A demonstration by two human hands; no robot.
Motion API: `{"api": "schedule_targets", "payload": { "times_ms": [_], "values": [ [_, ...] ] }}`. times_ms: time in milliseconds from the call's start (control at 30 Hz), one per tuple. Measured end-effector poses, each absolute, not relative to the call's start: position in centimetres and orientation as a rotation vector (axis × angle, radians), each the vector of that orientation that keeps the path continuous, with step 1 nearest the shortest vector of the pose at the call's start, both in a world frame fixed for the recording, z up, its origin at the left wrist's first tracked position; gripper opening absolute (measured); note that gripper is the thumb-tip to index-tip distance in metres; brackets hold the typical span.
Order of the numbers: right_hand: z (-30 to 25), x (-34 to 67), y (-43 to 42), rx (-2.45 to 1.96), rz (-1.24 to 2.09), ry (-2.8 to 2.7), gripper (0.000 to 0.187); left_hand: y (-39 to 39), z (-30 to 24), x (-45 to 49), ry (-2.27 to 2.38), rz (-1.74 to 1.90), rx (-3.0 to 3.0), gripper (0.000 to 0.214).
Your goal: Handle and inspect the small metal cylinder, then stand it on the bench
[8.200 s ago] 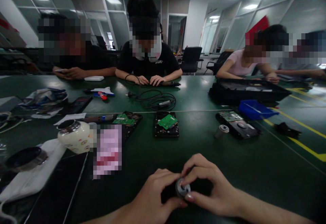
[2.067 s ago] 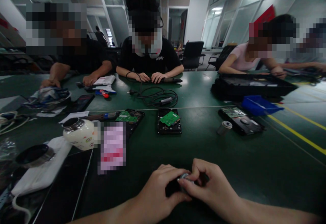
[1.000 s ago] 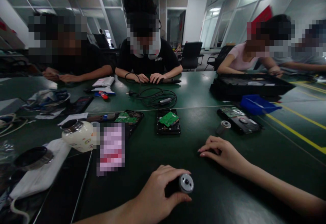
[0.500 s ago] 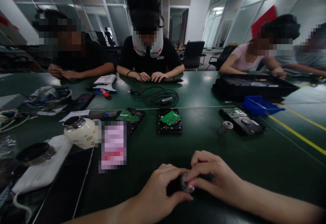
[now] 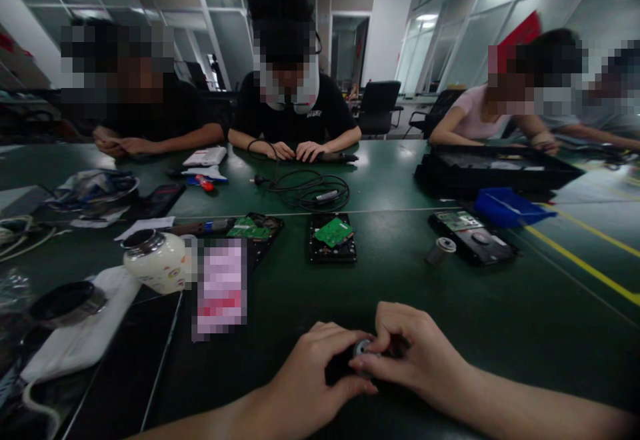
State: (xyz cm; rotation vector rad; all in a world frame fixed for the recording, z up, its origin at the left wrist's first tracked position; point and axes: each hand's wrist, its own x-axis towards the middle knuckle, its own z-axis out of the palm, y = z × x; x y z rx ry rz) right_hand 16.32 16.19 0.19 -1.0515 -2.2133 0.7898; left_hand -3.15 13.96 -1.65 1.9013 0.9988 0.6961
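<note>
Low in the middle of the head view, my left hand (image 5: 313, 373) curls its thumb and fingers around a small round grey metal cylinder (image 5: 361, 348). The cylinder's ring-shaped end, with a dark centre, faces up, while its lower part is hidden by my fingers. From the right, my right hand (image 5: 420, 347) pinches at the near-right edge of that end with thumb and forefinger. Its fingertips cover part of the rim. Ahead on the right stands a similar grey cylinder (image 5: 441, 251) with a silver top, touched by neither hand.
Opened hard drives lie ahead, at centre (image 5: 333, 253), left (image 5: 270, 227) and right (image 5: 475, 237). A white jar (image 5: 157, 263) and a black tablet-like slab (image 5: 125, 360) are at left. Blue bin (image 5: 515, 208) and black tray (image 5: 495, 173) sit far right. Co-workers sit opposite.
My right hand's fingertips have moved from the middle of the cylinder's end to its near-right edge, in a tighter pinch. My left hand stays around the cylinder.
</note>
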Motion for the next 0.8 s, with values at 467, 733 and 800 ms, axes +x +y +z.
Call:
{"api": "schedule_targets", "payload": {
  "times_ms": [467, 733, 800],
  "values": [
    [1.7, 17.5, 16.7, -0.908, 0.715, -2.429, 0.022, 14.0, -1.6, -3.2, 1.012, 0.689, 1.903, 0.033],
    [1.5, 17.6, 16.8, -0.868, 0.656, -2.455, 0.016, 14.1, -1.7, -3.1, 1.015, 0.688, 1.904, 0.031],
    [1.5, 17.6, 16.8, -0.831, 0.594, -2.470, 0.016, 14.1, -1.7, -3.1, 1.017, 0.694, 1.908, 0.031]
  ]
}}
